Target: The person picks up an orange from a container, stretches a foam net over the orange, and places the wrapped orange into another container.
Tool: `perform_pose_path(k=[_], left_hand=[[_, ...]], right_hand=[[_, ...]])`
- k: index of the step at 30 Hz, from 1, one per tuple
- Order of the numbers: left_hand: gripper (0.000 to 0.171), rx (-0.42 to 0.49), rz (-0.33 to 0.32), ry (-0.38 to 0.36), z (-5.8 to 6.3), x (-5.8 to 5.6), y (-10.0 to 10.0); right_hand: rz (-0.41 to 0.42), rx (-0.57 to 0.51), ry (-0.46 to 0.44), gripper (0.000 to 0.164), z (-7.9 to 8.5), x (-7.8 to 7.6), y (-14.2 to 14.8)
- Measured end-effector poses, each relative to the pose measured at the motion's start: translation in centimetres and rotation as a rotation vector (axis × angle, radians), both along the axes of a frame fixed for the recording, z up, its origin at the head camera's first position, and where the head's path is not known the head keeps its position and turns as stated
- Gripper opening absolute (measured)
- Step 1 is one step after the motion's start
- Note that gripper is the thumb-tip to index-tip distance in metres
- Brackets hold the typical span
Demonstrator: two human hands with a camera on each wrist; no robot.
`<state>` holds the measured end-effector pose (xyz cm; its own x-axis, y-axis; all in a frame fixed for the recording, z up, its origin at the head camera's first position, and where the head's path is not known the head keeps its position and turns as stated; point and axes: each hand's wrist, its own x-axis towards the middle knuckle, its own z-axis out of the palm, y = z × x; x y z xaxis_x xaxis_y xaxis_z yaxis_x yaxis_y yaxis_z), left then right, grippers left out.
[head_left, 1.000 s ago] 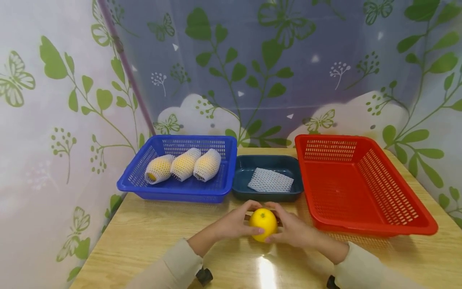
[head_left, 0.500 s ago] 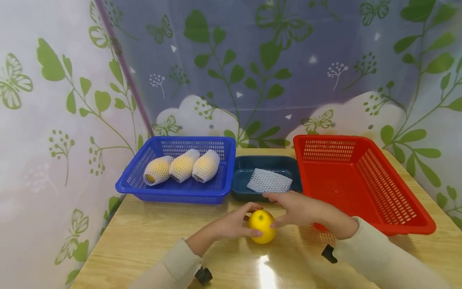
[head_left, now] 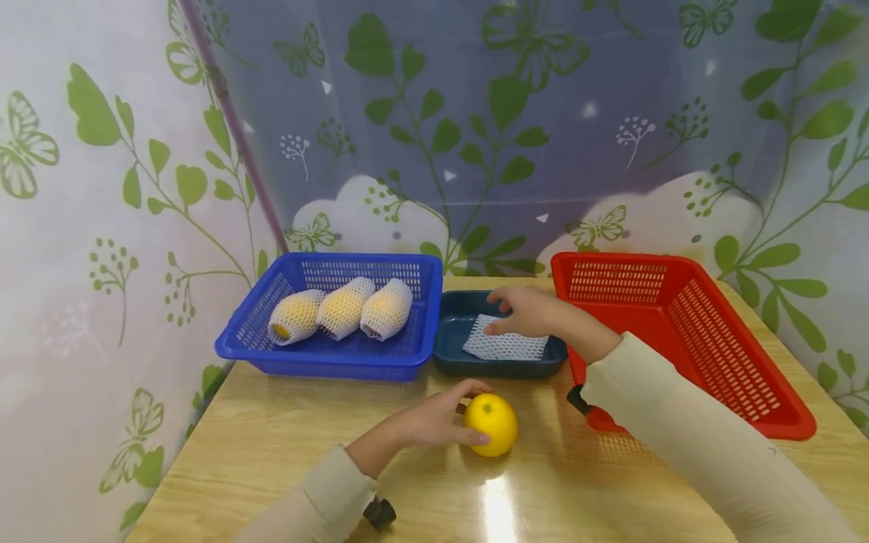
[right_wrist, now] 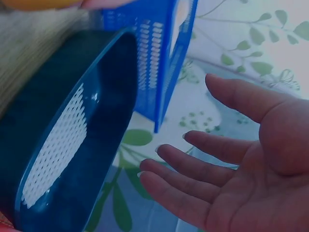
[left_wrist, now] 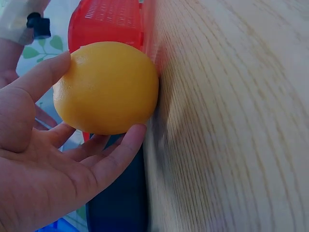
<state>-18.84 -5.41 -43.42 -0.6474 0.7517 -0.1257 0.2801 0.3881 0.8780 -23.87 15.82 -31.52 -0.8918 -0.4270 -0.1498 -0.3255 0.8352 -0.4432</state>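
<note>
A round yellow citrus fruit (head_left: 490, 424) rests on the wooden table, its stem end up. My left hand (head_left: 441, 419) curls around its left side, thumb in front and fingers behind; in the left wrist view, the thumb and fingertips touch the fruit (left_wrist: 107, 88). My right hand (head_left: 528, 312) hovers over the dark teal tray (head_left: 451, 363), holding nothing. Its fingers (right_wrist: 193, 162) are spread and loosely bent in the right wrist view. Inside the tray lies a flat white foam net sleeve (head_left: 505, 347), partly hidden by the right hand in the head view.
To the left stands a blue basket (head_left: 326, 365) with three yellow fruits in white foam nets (head_left: 346, 308). A red basket (head_left: 652, 362) stands on the right, partly behind the right arm. Patterned cloth hangs behind and beside the wooden table (head_left: 285, 422).
My right hand has left the fruit and moved forward and up over the teal tray. The left hand has stayed at the fruit, which has hardly moved.
</note>
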Motion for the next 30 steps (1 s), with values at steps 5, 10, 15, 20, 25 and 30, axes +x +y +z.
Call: perform_pose_path(k=[5, 10, 15, 20, 25, 30], left_hand=[[0.06, -0.006, -0.001, -0.009, 0.0, 0.0, -0.2], [0.063, -0.02, -0.012, -0.023, -0.1, -0.1, -0.4], [0.064, -0.031, -0.012, -0.036, 0.0, 0.0, -0.6], [0.065, -0.035, -0.01, -0.027, 0.0, 0.1, -0.6], [0.066, -0.028, -0.013, -0.015, -0.1, 0.1, -0.5], [0.066, -0.022, -0.015, -0.014, -0.2, 0.0, -0.4]], right_hand=[[-0.063, -0.003, 0.0, 0.06, -0.6, -1.9, -0.1], [-0.139, 0.013, -0.013, 0.057, -0.9, -3.2, -0.2], [-0.191, 0.053, -0.037, 0.058, -1.8, -4.4, -0.2], [-0.225, 0.084, -0.072, 0.061, -2.7, -5.2, -0.2], [-0.262, 0.071, -0.086, 0.061, -3.3, -5.6, -0.1], [-0.273, 0.138, -0.145, 0.058, -4.1, -5.9, -0.1]])
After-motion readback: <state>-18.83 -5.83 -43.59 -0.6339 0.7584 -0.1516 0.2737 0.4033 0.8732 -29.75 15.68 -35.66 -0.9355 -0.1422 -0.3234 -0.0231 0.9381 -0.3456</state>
